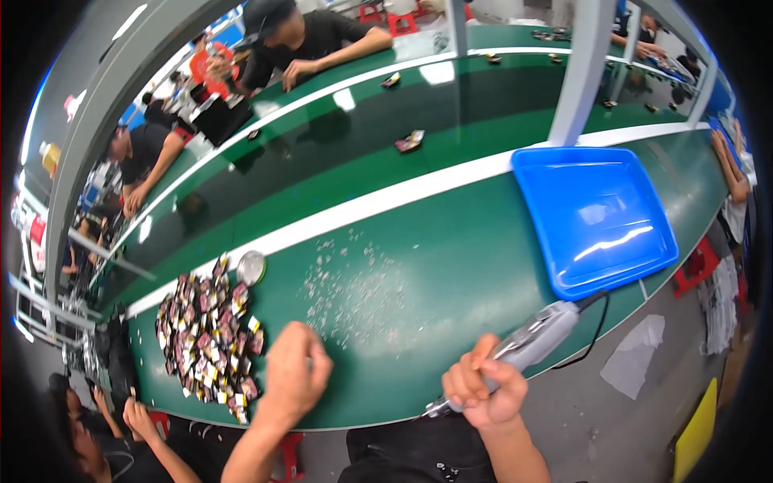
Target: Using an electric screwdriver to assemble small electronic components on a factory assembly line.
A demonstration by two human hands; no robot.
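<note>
My right hand (487,385) is wrapped round a grey electric screwdriver (538,334), held tilted with its metal tip low and to the left. A black cord runs from its back end. My left hand (296,366) is closed above the green worktable (451,266), just right of a heap of small pink, black and yellow parts (205,338). What its fingers hold, if anything, is hidden. Many tiny whitish bits (354,290) lie scattered beyond my left hand. Near the heap's far end sits a small round dish (251,267).
A blue tray (600,217) lies at the right. Past a white rail (386,196), a green conveyor belt (322,153) carries a few small parts (410,142). Grey posts (580,72) rise beside it. Co-workers sit across the belt and at my left; another person's arms (729,161) show far right.
</note>
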